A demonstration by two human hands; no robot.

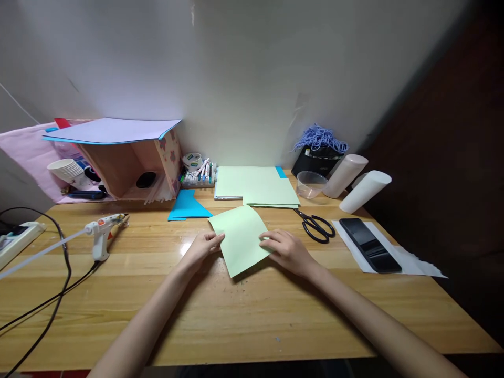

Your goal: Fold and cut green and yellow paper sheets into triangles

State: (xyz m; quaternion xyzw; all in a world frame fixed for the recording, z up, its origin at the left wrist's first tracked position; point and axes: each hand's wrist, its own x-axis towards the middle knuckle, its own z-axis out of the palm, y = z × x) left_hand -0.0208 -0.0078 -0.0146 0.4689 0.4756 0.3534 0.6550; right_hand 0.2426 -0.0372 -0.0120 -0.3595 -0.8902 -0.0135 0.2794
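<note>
A pale green sheet of paper (242,241) is held by its two sides, tilted a little above the table, its far edge curling. My left hand (205,247) pinches the left edge, thumb on top and fingers underneath. On the right edge, my right hand (286,251) grips the sheet, with some fingers lying over the top; its thumb is hidden. Just beyond the sheet lies a stack of pale green paper (255,184). Black-handled scissors (317,227) rest to the right of it, blades partly under the stack. A cut blue piece of paper (188,206) lies to the left.
At left are a hot glue gun (103,236) with its cable, a power strip (19,244) and an open box (122,163). Markers (200,173) stand at the back. At right are a plastic cup (310,185), white rolls (365,191), blue yarn (321,138) and a phone (369,244).
</note>
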